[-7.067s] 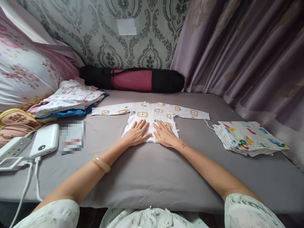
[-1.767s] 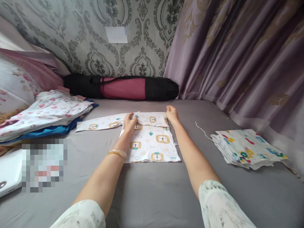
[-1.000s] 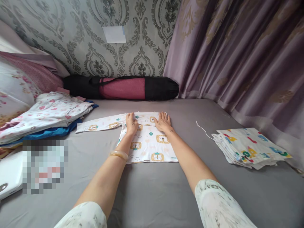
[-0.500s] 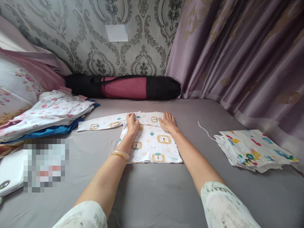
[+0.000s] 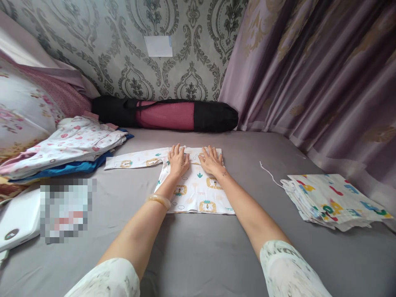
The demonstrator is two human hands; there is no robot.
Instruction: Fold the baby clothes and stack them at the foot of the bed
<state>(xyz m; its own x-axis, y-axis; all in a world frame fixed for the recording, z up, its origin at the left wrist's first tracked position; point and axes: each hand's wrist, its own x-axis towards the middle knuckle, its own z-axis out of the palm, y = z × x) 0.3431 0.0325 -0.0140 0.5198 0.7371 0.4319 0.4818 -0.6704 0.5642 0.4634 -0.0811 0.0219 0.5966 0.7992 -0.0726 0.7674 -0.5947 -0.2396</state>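
Note:
A small white baby garment printed with lions lies flat on the grey bed sheet. Its right sleeve is folded in over the chest; its left sleeve still stretches out to the left. My left hand rests palm down on the upper left of the garment, fingers stretched out. My right hand lies flat beside it on the folded-in sleeve, fingers spread. Neither hand holds anything.
A stack of folded colourful cloths sits at the right, with a white string beside it. A pile of clothes lies at the left, a white power bank nearer. A black-and-red rolled bag lies along the wall. Curtains hang right.
The right sleeve has been folded in over the chest. My right hand slid left from the garment's right edge, and both hands now lie flat side by side at its top.

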